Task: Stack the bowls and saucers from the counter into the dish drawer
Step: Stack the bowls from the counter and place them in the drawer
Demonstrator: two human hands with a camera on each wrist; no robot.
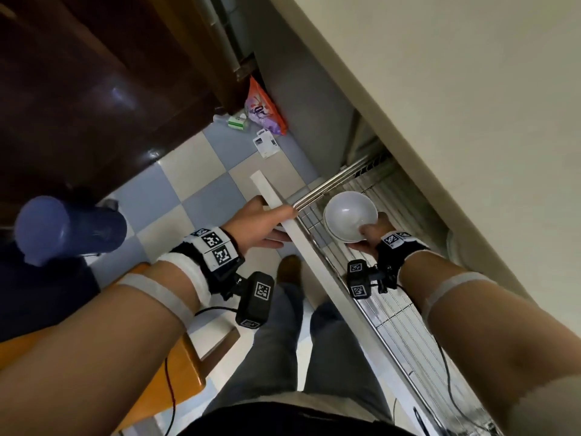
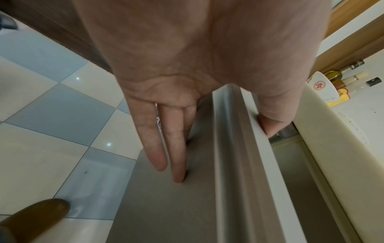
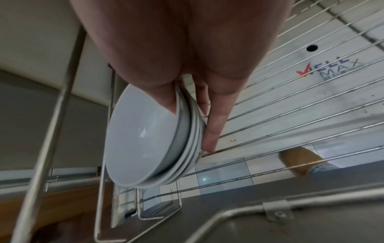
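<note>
We pinch nested bowl stack (image 1: pixel 350 215) in right hand (image 1: pixel 369 237), thumb inside rim, just above wire rack (image 3: pixel 290 105) of dish drawer (image 1: pixel 301 243). Left hand (image 1: pixel 261 228) clasps drawer front, fingers flat, thumb behind. Stack mouth tilted; rack directly beneath.

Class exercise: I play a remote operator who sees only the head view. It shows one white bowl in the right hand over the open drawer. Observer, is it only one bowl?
Observer: No. The right wrist view shows the right hand pinching a nested stack of bowls; several rims show.
Operator: What lies under it?
Observer: The drawer's wire rack, with a printed tray below.
Operator: And the left hand?
Observer: The left hand grips the drawer front, thumb behind it, fingers flat on its face.
</note>
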